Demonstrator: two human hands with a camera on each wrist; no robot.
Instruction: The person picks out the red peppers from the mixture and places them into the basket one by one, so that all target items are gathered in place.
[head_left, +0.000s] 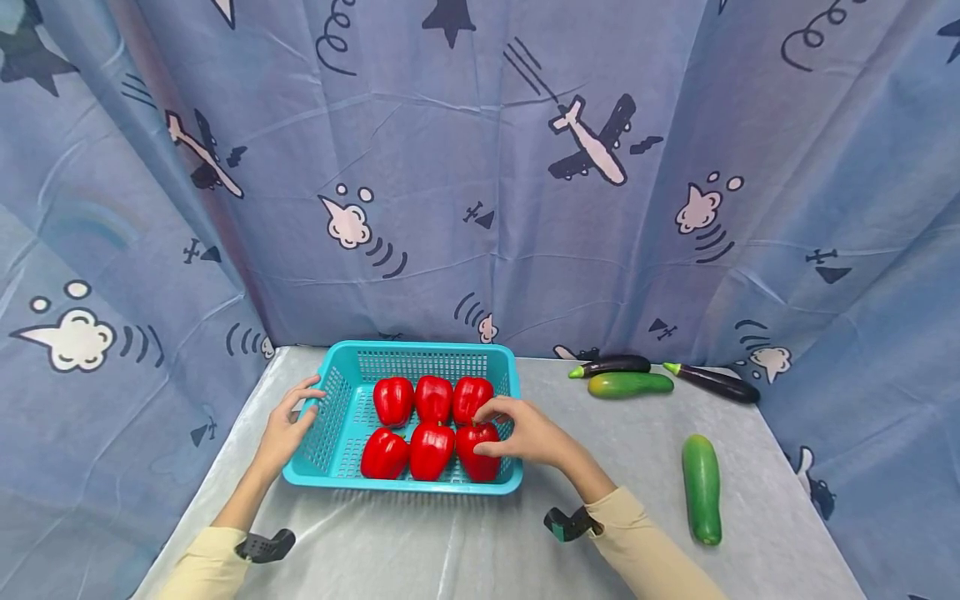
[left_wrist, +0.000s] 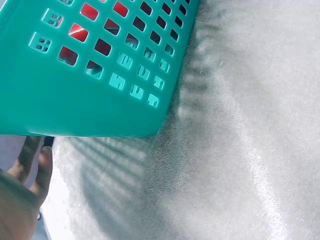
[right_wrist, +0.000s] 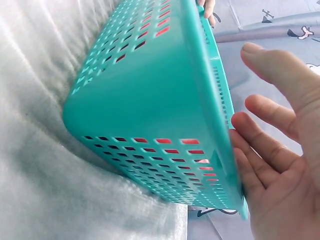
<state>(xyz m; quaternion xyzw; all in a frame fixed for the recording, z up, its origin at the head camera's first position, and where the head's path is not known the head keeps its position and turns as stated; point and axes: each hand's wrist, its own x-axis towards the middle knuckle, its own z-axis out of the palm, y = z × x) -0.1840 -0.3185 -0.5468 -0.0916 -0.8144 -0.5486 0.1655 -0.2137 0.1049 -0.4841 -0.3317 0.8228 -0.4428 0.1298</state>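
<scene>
A turquoise plastic basket [head_left: 405,485] stands on the table, holding several red bell peppers in two rows. At its left rim is my left hand [head_left: 287,423], fingers extended and fingertips resting at the edge. My right hand [head_left: 528,433] reaches over the right rim, with thumb and fingers spread around the front right bell pepper [head_left: 471,458]. In the right wrist view, that hand's fingers [right_wrist: 270,145] are apart above the rim and grip nothing visible. The left wrist view shows the basket's perforated wall [left_wrist: 85,100] with part of the left hand [left_wrist: 20,200] beside it.
To the right lie a green cucumber-like vegetable [head_left: 702,490], a similar yellow-green one [head_left: 630,384], a dark eggplant [head_left: 615,365] and another long eggplant [head_left: 716,384]. A blue patterned curtain [head_left: 450,208] hangs behind the pale table covering [head_left: 600,467].
</scene>
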